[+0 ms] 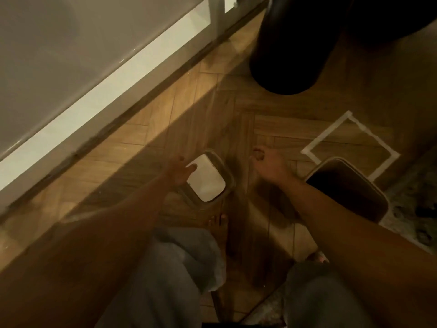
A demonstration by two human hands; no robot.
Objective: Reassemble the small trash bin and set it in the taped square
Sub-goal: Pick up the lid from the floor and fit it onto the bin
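While you crouch over the wooden herringbone floor, your left hand reaches down to the bin lid, a rounded frame with a pale flap in its middle that lies flat on the boards. Your fingers are spread wide, and one fingertip rests on the near-left part of the flap; nothing is gripped.

Your right hand hovers low over the bare floor just to the right of the lid, palm down, its fingers curled loosely inward and holding nothing. Motion blur softens it, so you cannot tell whether it touches the floor.

Just beside your right forearm stands the bin body, upright with its dark open mouth facing up and a pale rim around it. It sits partly over the near corner of the taped square, which is marked in pale tape on the floor; most of the square lies bare beyond the bin. The lid and the body are apart, with your right hand between them.

Farther off, a large dark cylinder stands on the floor above the square. A pale cabinet front runs along the left, with a dark strip at its foot. Your knees in grey trousers fill the bottom of the view, and bare toes show just below the lid. A patterned rug edges in at the right.
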